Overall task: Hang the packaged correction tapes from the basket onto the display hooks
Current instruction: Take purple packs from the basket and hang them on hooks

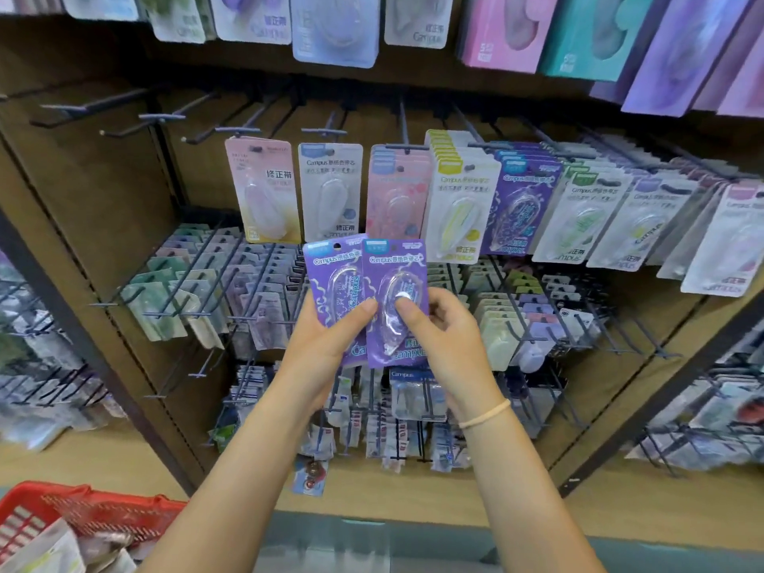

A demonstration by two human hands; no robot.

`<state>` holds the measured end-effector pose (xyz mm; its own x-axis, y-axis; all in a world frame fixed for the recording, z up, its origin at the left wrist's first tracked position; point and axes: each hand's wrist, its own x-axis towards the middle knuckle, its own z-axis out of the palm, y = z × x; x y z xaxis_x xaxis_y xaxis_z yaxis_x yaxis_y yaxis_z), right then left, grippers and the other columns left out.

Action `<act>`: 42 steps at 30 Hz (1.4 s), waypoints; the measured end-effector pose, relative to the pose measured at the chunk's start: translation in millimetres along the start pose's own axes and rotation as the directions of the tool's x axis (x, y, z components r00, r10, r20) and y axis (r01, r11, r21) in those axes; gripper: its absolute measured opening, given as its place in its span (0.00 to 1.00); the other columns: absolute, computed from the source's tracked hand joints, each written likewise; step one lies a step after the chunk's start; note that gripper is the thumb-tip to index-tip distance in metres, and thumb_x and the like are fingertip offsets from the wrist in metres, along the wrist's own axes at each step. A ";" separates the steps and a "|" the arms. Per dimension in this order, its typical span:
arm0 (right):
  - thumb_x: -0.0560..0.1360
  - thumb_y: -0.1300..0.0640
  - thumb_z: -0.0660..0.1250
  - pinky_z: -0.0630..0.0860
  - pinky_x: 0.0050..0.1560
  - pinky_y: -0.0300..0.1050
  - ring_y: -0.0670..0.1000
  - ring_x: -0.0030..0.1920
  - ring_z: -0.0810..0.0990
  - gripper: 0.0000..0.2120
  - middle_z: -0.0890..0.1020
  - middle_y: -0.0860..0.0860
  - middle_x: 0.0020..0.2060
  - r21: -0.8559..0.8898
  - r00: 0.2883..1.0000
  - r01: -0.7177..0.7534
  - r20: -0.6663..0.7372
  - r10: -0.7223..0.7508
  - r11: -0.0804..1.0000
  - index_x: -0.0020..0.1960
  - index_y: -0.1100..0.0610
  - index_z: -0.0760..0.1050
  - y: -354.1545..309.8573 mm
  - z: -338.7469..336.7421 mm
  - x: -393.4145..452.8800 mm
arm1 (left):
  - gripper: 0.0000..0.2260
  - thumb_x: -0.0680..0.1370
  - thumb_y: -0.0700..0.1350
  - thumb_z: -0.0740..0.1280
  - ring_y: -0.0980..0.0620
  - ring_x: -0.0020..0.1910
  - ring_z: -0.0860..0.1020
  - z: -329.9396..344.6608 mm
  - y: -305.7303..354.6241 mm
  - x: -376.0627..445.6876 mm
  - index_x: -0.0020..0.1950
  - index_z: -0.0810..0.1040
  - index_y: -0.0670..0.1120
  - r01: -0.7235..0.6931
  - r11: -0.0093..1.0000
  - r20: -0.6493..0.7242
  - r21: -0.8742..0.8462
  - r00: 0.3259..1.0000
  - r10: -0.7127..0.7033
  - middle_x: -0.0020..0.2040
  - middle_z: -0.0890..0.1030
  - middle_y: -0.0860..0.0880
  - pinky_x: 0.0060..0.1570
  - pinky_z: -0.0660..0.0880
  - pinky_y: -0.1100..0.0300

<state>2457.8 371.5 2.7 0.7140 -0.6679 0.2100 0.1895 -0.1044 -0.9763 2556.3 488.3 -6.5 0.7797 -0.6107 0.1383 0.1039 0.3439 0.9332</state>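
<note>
Down in the bottom-left corner sits the red basket (103, 519), its mesh rim showing and a few pale packets lying inside. Both forearms reach up from the lower edge toward the rack. Left hand (326, 337) grips one purple packet (330, 283) from below, thumb laid across its front. Right hand (446, 324) pinches a second purple packet (399, 299), thumb pressing on the clear bubble, fingers curled behind the card; a pale band (483, 413) circles that wrist. The two packets overlap, the right one in front, both upright and slightly fanned. Each is a purple card with white "Campus" lettering, a blue tab at the top, a small hang hole, and a clear teardrop blister holding the tape inside. They hover just below the middle row of hanging goods, touching no hook.

On that row, a matching purple stack (525, 204) hangs right of a yellow-green stack (459, 200), and further left hang a pink stack (397, 192), a single white packet (330, 192) and a single pink-yellow packet (262, 188). Bare hooks (161, 117) jut out at upper left over brown backboard, giving open room there. To the right the stacks crowd tight, edge against edge. Lower rows bristle with dark hooks and small packets, blurred.
</note>
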 end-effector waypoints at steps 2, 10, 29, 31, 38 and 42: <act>0.77 0.53 0.71 0.80 0.52 0.46 0.48 0.50 0.84 0.09 0.84 0.52 0.51 0.023 0.996 0.041 -0.078 -0.039 0.999 0.53 0.56 0.76 -1.2 -13.0 3.2 | 0.24 0.74 0.45 0.72 0.49 0.59 0.84 9.5 2.2 2.9 0.69 0.73 0.48 -0.017 0.999 0.025 0.030 1.000 0.016 0.60 0.85 0.50 0.58 0.81 0.52; 0.78 0.51 0.69 0.77 0.52 0.52 0.50 0.49 0.82 0.06 0.84 0.52 0.49 0.036 0.923 0.229 -0.325 -0.205 0.973 0.52 0.52 0.75 -36.2 -86.7 30.1 | 0.09 0.81 0.53 0.70 0.51 0.56 0.85 62.6 -8.3 22.0 0.60 0.78 0.58 -0.025 0.996 0.000 0.085 1.000 0.025 0.56 0.86 0.55 0.62 0.79 0.42; 0.80 0.55 0.69 0.78 0.48 0.45 0.48 0.47 0.82 0.03 0.84 0.51 0.48 -0.012 0.891 0.258 -0.382 -0.243 0.966 0.50 0.51 0.74 -38.9 -106.0 65.0 | 0.21 0.72 0.46 0.73 0.51 0.46 0.86 91.5 -5.1 31.6 0.63 0.72 0.50 -0.065 0.997 0.022 0.035 0.998 0.064 0.52 0.86 0.53 0.40 0.82 0.57; 0.80 0.54 0.69 0.79 0.50 0.48 0.49 0.48 0.83 0.04 0.84 0.52 0.49 -0.015 0.890 0.251 -0.390 -0.237 0.968 0.49 0.50 0.75 -39.4 -104.5 66.6 | 0.25 0.70 0.48 0.74 0.51 0.46 0.86 90.9 -3.0 29.8 0.65 0.71 0.49 -0.069 0.997 0.021 0.039 0.997 0.068 0.51 0.86 0.54 0.40 0.82 0.56; 0.75 0.45 0.73 0.79 0.58 0.55 0.52 0.49 0.81 0.13 0.82 0.50 0.48 -0.064 0.889 0.080 -0.447 -0.100 0.995 0.51 0.51 0.74 -35.6 -104.8 90.1 | 0.24 0.70 0.49 0.77 0.48 0.49 0.86 92.7 -1.1 28.6 0.62 0.72 0.52 -0.084 0.995 0.000 0.055 0.996 0.084 0.52 0.87 0.52 0.43 0.82 0.53; 0.72 0.48 0.77 0.76 0.54 0.45 0.48 0.48 0.77 0.20 0.77 0.54 0.53 -0.082 0.801 0.084 -0.588 -0.116 0.993 0.54 0.53 0.71 -23.0 -104.4 63.0 | 0.25 0.69 0.48 0.81 0.50 0.50 0.86 99.3 -4.3 29.5 0.61 0.73 0.53 -0.128 0.990 -0.034 0.063 0.991 0.130 0.51 0.87 0.52 0.44 0.82 0.55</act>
<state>2428.1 254.9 33.0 0.1533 -0.9559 0.2506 0.1925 -0.2198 -0.9564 2517.6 398.0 26.4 0.8071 -0.5362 0.2469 -0.0358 0.3731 0.9271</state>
